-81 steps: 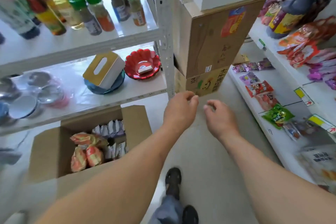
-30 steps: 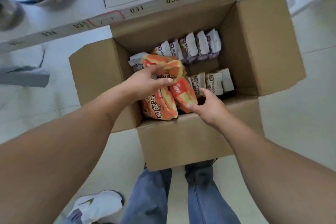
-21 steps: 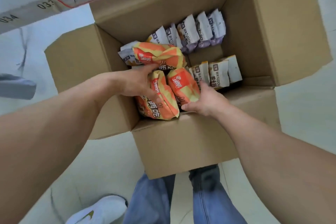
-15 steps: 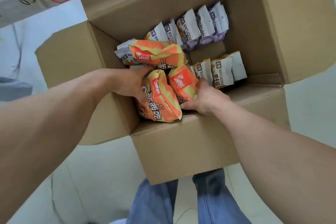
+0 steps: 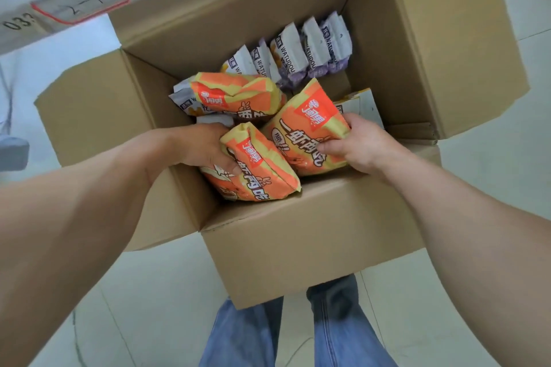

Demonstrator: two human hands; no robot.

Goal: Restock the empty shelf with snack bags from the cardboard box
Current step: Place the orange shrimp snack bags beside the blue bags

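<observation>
An open cardboard box (image 5: 304, 235) stands on the floor below me. Inside it my left hand (image 5: 205, 146) grips an orange and yellow snack bag (image 5: 259, 170) near the box's front wall. My right hand (image 5: 354, 146) grips a second orange snack bag (image 5: 310, 128), tilted up beside the first. A third orange bag (image 5: 235, 95) lies behind them on top of other packs. Several white and purple snack packs (image 5: 304, 53) stand in a row at the back of the box.
A white shelf edge (image 5: 89, 6) with number labels 031 and a red-framed tag runs across the top left, just behind the box. The box's flaps (image 5: 447, 39) stand open to the right and left. My legs in blue jeans (image 5: 298, 328) are under the box's front.
My right hand has lifted and tilted its orange bag upward, showing its front. My left hand has closed tighter on the other orange bag. The view has moved closer to the box.
</observation>
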